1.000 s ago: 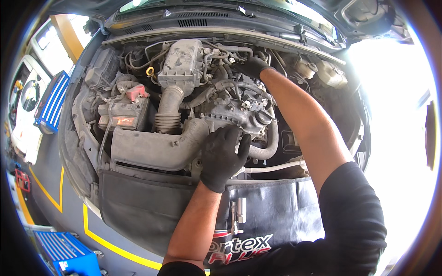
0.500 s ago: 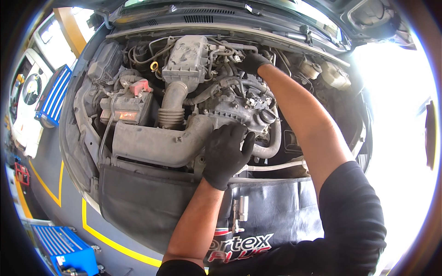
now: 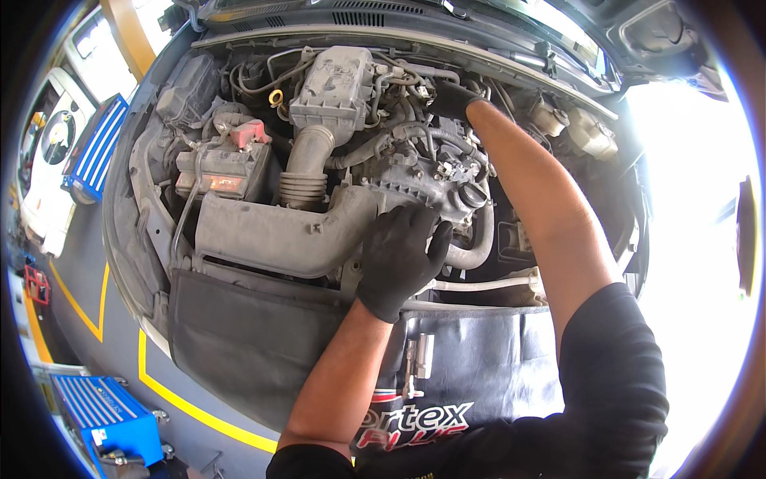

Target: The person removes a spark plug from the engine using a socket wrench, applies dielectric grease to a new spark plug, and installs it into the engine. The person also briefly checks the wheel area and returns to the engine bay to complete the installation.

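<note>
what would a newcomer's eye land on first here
Most likely the two black-gloved hands: the left hand at the front of the dusty engine, the right hand deeper in, toward the back. Next might come the bright red cover on the battery, left of the engine among grey parts. A vivid blue tool cart also stands out at the lower left.
</note>
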`<state>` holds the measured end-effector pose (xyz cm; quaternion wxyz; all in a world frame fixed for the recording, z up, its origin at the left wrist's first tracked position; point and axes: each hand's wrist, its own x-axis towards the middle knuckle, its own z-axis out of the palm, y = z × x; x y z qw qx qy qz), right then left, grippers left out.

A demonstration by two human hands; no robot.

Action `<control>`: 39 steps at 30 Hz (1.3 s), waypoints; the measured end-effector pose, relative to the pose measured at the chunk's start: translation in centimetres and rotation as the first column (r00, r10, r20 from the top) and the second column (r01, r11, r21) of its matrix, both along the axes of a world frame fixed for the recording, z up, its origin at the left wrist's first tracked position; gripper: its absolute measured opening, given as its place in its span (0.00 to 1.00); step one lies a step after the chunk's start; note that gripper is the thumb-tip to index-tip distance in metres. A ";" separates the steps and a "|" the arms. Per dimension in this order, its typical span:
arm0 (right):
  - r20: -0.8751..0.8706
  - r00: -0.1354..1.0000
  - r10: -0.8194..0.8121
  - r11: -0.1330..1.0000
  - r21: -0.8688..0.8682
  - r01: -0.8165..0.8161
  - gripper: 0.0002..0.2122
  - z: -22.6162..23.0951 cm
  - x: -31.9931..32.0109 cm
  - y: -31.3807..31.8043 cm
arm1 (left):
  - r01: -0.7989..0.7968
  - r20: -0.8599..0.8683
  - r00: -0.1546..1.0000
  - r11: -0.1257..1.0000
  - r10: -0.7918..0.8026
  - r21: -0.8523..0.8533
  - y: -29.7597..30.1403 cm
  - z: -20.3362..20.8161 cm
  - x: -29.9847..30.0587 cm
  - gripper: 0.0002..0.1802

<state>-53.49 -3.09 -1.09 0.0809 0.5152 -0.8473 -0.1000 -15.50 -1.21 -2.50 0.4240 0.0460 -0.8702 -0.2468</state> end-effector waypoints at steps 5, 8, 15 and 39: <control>0.149 0.976 -0.161 0.977 -0.114 0.179 0.24 0.2 -0.1 0.0 | 0.017 0.015 1.000 1.000 -0.017 0.011 -0.1 0.0 0.0 0.11; 0.046 0.997 -0.066 0.997 0.050 0.064 0.30 -0.4 -1.0 0.0 | 0.015 0.012 1.000 1.000 -0.016 0.010 -0.1 -0.1 0.0 0.11; -0.027 0.999 0.027 0.996 -0.083 -0.029 0.13 -4.5 -5.4 -0.6 | 0.013 -0.012 1.000 1.000 -0.012 0.022 0.0 -0.3 -0.2 0.11; 0.363 0.868 -0.340 0.827 -0.325 0.459 0.33 -0.7 0.2 0.7 | 0.036 0.089 0.995 0.998 -0.041 0.054 0.3 -0.2 -0.2 0.12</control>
